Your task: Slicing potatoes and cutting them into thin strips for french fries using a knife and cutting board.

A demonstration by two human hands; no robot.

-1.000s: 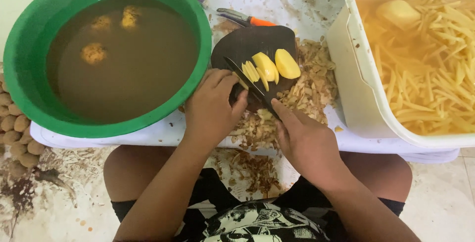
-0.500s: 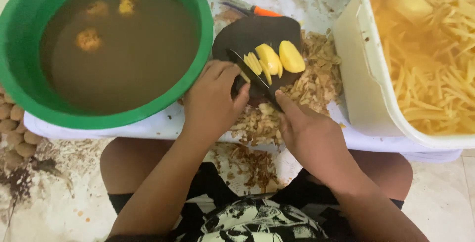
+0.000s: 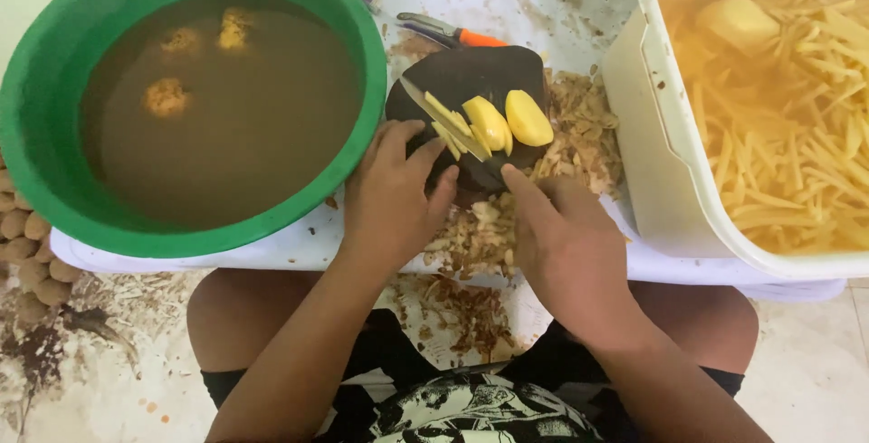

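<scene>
Right hand [image 3: 566,244] gripping knife [image 3: 444,122] on dark board [image 3: 471,81]; left hand [image 3: 394,194] fingers pressing potato strips [image 3: 446,140] beside blade.

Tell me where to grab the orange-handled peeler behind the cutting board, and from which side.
Grip the peeler by its orange handle, coming from the right or from above. That end points right and lies bare on the table; the dark metal end points left toward the green basin. The dark cutting board sits close along its near side, so an approach from there looks crowded. Both hands are busy at the board.
</scene>
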